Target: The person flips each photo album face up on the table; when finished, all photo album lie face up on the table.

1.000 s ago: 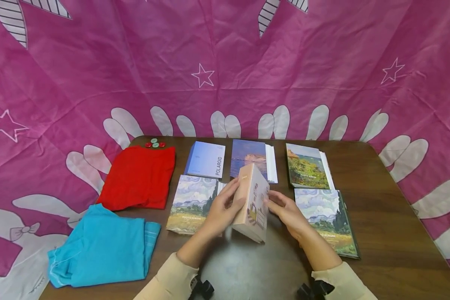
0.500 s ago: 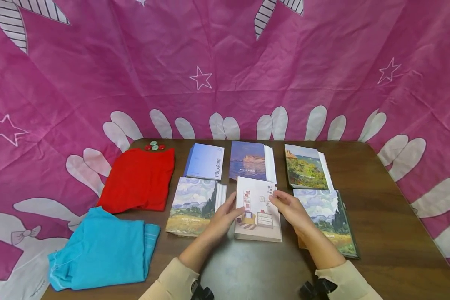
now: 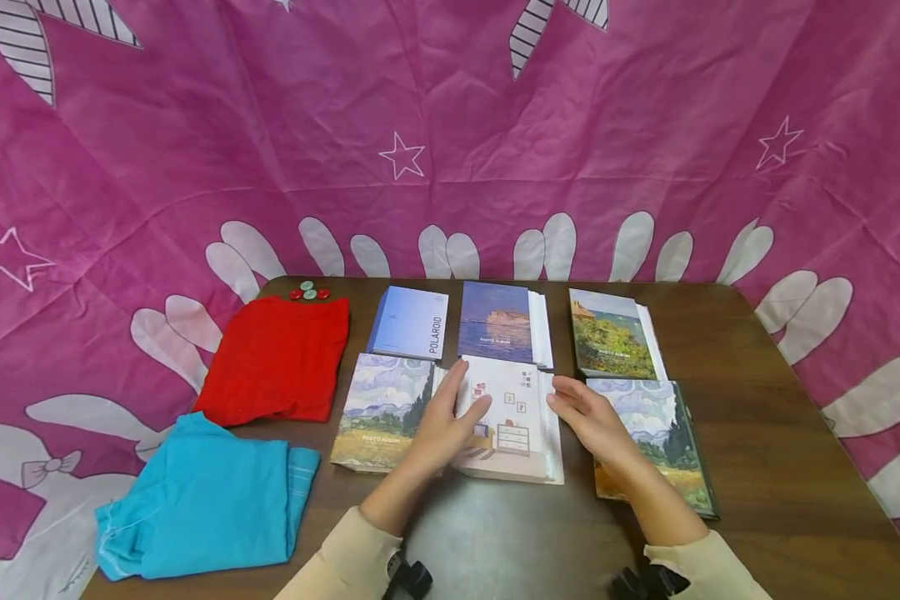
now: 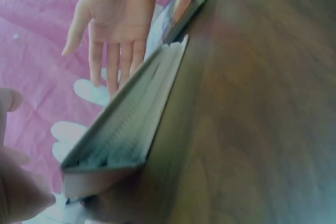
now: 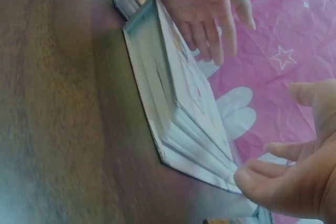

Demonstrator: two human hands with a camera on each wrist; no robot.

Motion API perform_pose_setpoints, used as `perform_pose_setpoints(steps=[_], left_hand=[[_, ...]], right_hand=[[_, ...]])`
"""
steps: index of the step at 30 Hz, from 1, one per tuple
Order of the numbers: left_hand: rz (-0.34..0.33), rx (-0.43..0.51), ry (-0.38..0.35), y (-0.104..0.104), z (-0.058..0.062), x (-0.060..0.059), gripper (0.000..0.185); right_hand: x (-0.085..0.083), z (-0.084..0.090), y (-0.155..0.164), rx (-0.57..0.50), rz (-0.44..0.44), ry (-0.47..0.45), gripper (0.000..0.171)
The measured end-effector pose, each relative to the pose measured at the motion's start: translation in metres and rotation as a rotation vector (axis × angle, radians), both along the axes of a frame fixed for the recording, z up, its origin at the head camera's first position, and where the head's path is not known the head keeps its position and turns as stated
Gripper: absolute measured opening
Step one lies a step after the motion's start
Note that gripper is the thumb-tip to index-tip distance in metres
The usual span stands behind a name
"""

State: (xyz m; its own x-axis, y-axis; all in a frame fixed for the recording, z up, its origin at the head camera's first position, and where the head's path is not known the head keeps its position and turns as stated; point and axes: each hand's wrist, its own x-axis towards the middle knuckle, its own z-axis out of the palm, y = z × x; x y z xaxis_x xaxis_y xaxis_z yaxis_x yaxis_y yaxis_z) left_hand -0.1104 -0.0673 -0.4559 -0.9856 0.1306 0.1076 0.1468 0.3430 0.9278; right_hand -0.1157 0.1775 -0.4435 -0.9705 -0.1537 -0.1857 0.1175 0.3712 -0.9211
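A thick photo album (image 3: 495, 425) with a pale cover, printed with a room scene of drawers and small frames, lies flat on the table. Its page edges show as a staggered strip along the right side. My left hand (image 3: 444, 429) is at the album's left side, fingers extended and overlapping the cover edge in the head view. Beside the right page edges is my right hand (image 3: 591, 423), its fingers loose and slightly bent. From the left wrist, the right hand (image 4: 118, 30) appears palm open, fingers straight, behind the album (image 4: 126, 114). Neither hand grips it.
Landscape photo albums lie left (image 3: 382, 412) and right (image 3: 656, 442) of the hands. Behind are a blue POLAROID album (image 3: 411, 322), a sea-cliff album (image 3: 497, 321) and a garden album (image 3: 613, 333). Folded red cloth (image 3: 277, 358), turquoise cloth (image 3: 202, 500) and several buttons (image 3: 309, 291) lie left.
The album went from held tilted, spine showing, to flat on the table, then shifted left with its pages fanned rightward. Both hands loosened from it, the right moving slightly right.
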Motion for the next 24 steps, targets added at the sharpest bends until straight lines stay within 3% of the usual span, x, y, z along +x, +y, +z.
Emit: perform_pose_setpoints(steps=[5, 9, 18, 24], left_hand=[[-0.061, 0.002, 0.056, 0.013, 0.002, -0.004, 0.070], [-0.093, 0.003, 0.083, 0.027, 0.003, -0.008, 0.067], [-0.170, 0.017, 0.072, 0.061, 0.001, -0.015, 0.059], [-0.229, 0.037, 0.080, 0.082, 0.000, -0.010, 0.054]], right_hand=[[0.005, -0.001, 0.010, -0.058, -0.029, 0.043, 0.059], [0.008, -0.004, 0.023, -0.046, -0.051, 0.099, 0.058], [0.012, -0.003, 0.057, 0.004, -0.118, 0.152, 0.061], [0.016, 0.000, 0.086, 0.020, -0.201, 0.155, 0.066]])
